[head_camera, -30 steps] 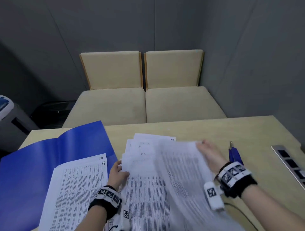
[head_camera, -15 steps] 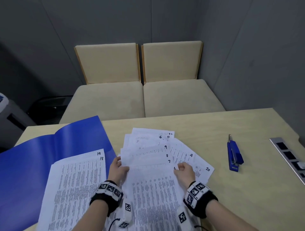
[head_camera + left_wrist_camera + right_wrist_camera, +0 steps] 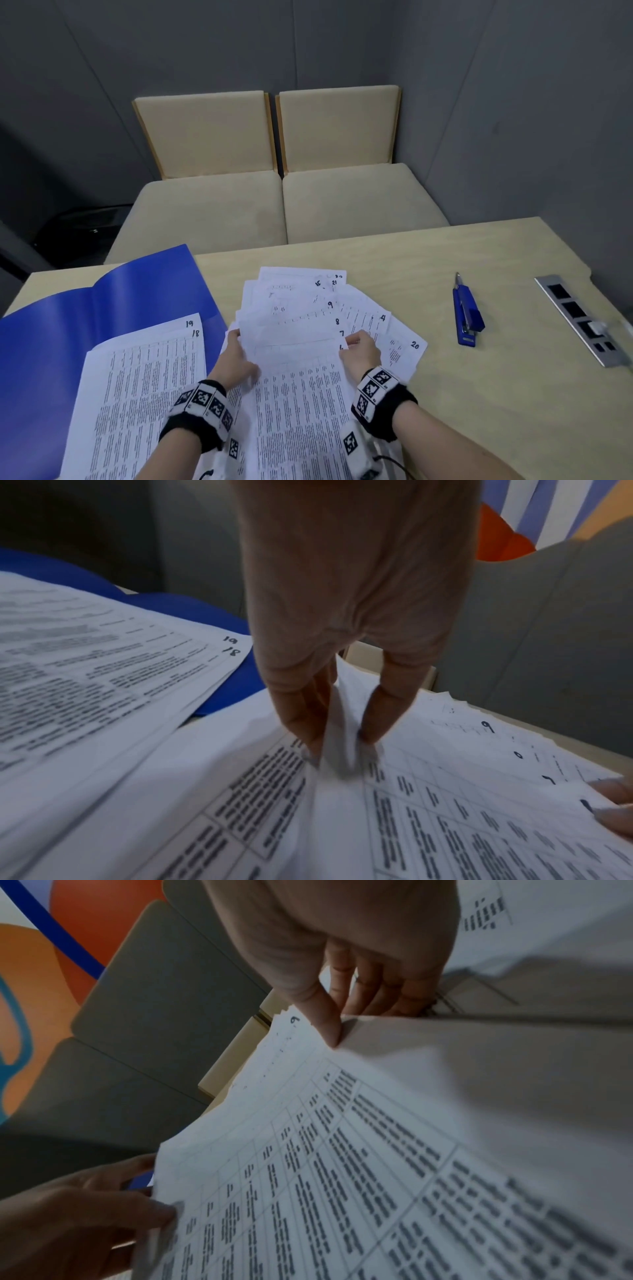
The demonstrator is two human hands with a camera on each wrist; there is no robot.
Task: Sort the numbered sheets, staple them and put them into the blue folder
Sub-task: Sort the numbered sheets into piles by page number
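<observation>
A fan of white printed sheets with handwritten corner numbers (image 3: 294, 329) lies spread on the pale wooden table (image 3: 445, 253), and everything else is placed here against that fan. The left hand (image 3: 236, 359) grasps the fan's left edge: in the left wrist view its thumb (image 3: 383, 704) presses on the top sheet while the fingers (image 3: 298, 707) go under the edge, so paper is pinched between them. The right hand (image 3: 361, 353) grasps the top sheet at its upper right corner, thumb on the printed face beside a handwritten 6, fingers curled behind the paper, as the right wrist view shows. Numbers 7, 8, 9, 15 and 21 step up the fan's right margin; sheets marked 4 and 20 stick out past the right hand.

Left of the fan, touching its edge, a second stack of white printed sheets marked 18 and 19 (image 3: 144, 387) rests on the open glossy blue folder (image 3: 85, 318), which spreads to the far left of the fan. Well to the right of the fan a blue stapler (image 3: 466, 315) lies flat, apart from the paper. Farther right still, a grey metal socket strip (image 3: 579, 318) is set into the tabletop. Beyond the fan, past the table's far edge, stand two beige cushioned seats (image 3: 274, 192)
</observation>
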